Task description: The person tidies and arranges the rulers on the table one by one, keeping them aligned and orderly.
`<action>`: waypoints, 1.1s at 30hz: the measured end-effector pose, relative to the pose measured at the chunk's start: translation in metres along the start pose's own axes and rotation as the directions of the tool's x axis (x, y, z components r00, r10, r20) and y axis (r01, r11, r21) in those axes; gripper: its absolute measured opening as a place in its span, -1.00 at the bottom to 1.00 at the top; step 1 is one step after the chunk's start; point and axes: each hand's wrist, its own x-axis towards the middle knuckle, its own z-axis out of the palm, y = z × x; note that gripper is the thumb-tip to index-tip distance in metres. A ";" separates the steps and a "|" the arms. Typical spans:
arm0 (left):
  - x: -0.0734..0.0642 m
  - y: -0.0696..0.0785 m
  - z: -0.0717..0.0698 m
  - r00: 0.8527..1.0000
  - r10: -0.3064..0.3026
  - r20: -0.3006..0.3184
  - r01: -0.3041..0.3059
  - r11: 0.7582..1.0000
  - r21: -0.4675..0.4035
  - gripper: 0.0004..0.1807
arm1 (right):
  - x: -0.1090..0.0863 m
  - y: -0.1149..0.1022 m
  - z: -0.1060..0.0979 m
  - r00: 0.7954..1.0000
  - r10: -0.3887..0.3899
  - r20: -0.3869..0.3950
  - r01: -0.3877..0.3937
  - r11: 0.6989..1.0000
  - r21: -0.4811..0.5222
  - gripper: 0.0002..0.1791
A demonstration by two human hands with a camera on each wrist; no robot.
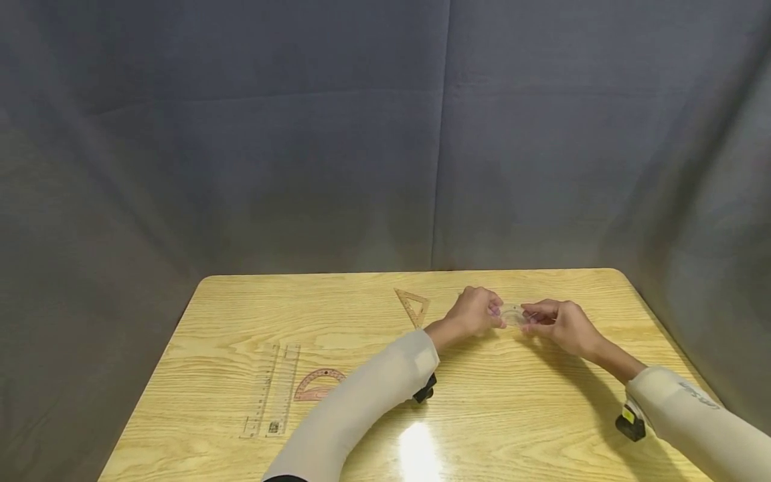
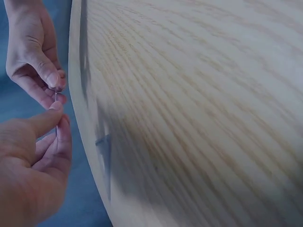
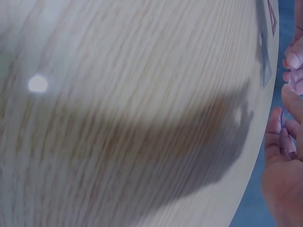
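pale sleeves (image 1: 373, 381) reach over a wood-grain bench (image 1: 482, 415), a clear plastic protractor (image 1: 514, 316) raised above it.
left hand (image 1: 472, 311) and right hand (image 1: 563, 325) pinch its opposite ends in curled fingers (image 2: 62, 146); the head view shows its curved outline, the wrist views only a thin edge, plus a clear triangle (image 3: 267, 66) on the bench.

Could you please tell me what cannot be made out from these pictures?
Clear protractor: its scale is too small to read in the head view, where the left hand and right hand cover its ends.
Pink protractor: right end hidden by the left sleeve in the head view.
Clear rulers: figures too small to read in the head view.
Both hands: cut off by the right edge in the right wrist view.
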 end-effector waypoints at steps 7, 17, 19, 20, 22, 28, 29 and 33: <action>-0.010 0.000 -0.011 0.999 0.044 0.018 -0.045 0.997 0.058 -0.50 | 0.000 -0.008 0.003 1.000 -0.005 0.008 0.005 1.000 0.020 -0.51; -0.030 -0.006 -0.029 0.994 0.082 0.066 -0.085 0.995 0.053 -0.47 | 0.003 -0.025 0.008 0.997 -0.056 0.058 0.052 0.995 0.080 -0.50; -0.033 -0.007 -0.032 0.995 0.081 0.066 -0.085 0.995 0.055 -0.46 | 0.005 -0.028 0.010 0.996 -0.062 0.064 0.056 0.994 0.092 -0.50; -0.035 -0.008 -0.033 0.995 0.078 0.067 -0.082 0.995 0.054 -0.46 | 0.005 -0.031 0.010 0.996 -0.058 0.066 0.052 0.994 0.097 -0.50; -0.038 -0.009 -0.035 0.994 0.080 0.069 -0.085 0.995 0.061 -0.46 | 0.005 -0.034 0.012 0.996 -0.055 0.070 0.048 0.994 0.100 -0.50; -0.050 -0.012 -0.039 0.993 0.098 0.063 -0.102 0.993 0.063 -0.46 | 0.003 -0.044 0.019 0.995 -0.076 0.063 0.069 0.992 0.102 -0.51; -0.052 -0.013 -0.040 0.993 0.101 0.064 -0.105 0.993 0.060 -0.46 | 0.003 -0.046 0.020 0.995 -0.080 0.063 0.074 0.992 0.098 -0.51; -0.061 -0.016 -0.045 0.991 0.115 0.070 -0.119 0.991 0.057 -0.47 | 0.003 -0.053 0.024 0.993 -0.092 0.074 0.086 0.992 0.090 -0.50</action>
